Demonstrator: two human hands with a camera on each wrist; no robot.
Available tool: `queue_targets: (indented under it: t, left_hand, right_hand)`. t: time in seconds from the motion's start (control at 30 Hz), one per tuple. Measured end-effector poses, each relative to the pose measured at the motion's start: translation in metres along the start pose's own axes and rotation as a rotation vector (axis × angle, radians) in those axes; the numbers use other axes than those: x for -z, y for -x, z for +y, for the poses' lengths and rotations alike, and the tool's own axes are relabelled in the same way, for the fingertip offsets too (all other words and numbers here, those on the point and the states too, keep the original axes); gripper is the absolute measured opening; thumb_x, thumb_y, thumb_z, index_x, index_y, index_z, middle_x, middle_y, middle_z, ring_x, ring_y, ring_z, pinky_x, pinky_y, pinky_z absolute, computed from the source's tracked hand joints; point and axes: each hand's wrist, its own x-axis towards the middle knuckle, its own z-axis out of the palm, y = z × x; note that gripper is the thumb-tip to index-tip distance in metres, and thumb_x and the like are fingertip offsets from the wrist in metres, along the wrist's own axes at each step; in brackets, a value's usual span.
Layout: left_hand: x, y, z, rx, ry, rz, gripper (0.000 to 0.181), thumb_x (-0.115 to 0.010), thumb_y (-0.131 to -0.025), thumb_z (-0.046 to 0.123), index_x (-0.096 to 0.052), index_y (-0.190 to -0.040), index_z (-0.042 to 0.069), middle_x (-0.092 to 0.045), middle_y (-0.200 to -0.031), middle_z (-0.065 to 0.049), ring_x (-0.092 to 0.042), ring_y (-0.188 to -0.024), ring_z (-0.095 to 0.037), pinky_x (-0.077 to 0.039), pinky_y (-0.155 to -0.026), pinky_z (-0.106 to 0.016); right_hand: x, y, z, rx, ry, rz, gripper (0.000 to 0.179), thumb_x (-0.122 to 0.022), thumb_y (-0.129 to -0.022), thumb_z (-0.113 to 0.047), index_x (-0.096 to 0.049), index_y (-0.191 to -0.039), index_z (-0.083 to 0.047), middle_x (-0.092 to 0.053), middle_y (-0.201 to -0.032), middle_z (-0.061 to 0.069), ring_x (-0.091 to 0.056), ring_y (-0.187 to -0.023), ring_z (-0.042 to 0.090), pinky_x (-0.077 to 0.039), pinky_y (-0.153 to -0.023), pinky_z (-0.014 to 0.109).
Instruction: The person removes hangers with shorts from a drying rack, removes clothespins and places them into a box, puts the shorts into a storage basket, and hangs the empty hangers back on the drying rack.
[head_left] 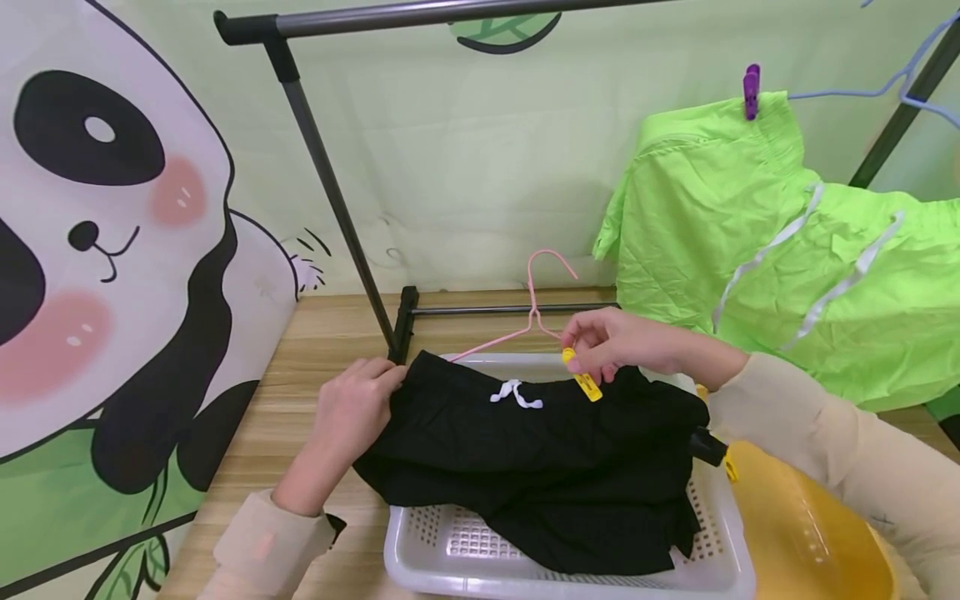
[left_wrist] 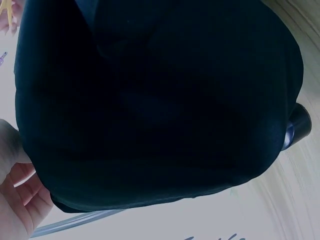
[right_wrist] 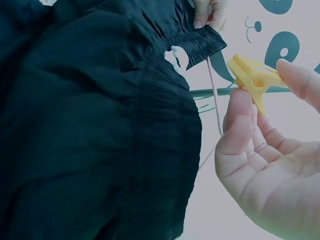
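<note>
Black shorts with a white drawstring bow are held up over a white basket. The left hand grips their waistband at its left corner. Between thumb and fingers, the right hand pinches a yellow clothespin just above the waistband's right part. In the right wrist view the clothespin's handles look squeezed together. A pink hanger stands up behind the waistband, its lower part hidden by the cloth. The left wrist view is mostly filled by the dark shorts.
The white basket's rim lies below the shorts, with a yellow basin to its right. A dark rack stands behind. Green shorts hang at right from a blue hanger with a purple clothespin.
</note>
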Motion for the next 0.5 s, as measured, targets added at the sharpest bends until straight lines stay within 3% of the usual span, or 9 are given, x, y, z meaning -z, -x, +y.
queue_targets:
  t: [0.23,0.5]
  left_hand:
    - [0.000,0.002,0.000,-0.002,0.002,-0.001,0.019,-0.064,-0.071,-0.006,-0.070,-0.083,0.008,-0.065,-0.079,-0.003,-0.058,-0.068,-0.020,-0.045,-0.045,-0.030]
    - [-0.001,0.003,0.001,0.000,0.003,-0.007,0.019,-0.065,-0.071,-0.005,-0.070,-0.083,0.008,-0.065,-0.079,-0.003,-0.058,-0.068,-0.019,-0.046,-0.046,-0.029]
  right_hand:
    - [0.005,0.019,0.009,-0.027,0.014,-0.008,0.035,-0.060,-0.081,-0.018,-0.044,-0.104,0.003,-0.055,-0.072,0.003,-0.053,-0.058,0.017,-0.046,-0.057,0.030]
    - [0.011,0.038,0.022,-0.040,0.045,-0.027,0.038,-0.060,-0.082,-0.015,-0.042,-0.106,0.008,-0.053,-0.073,0.005,-0.055,-0.061,0.024,-0.047,-0.057,0.030]
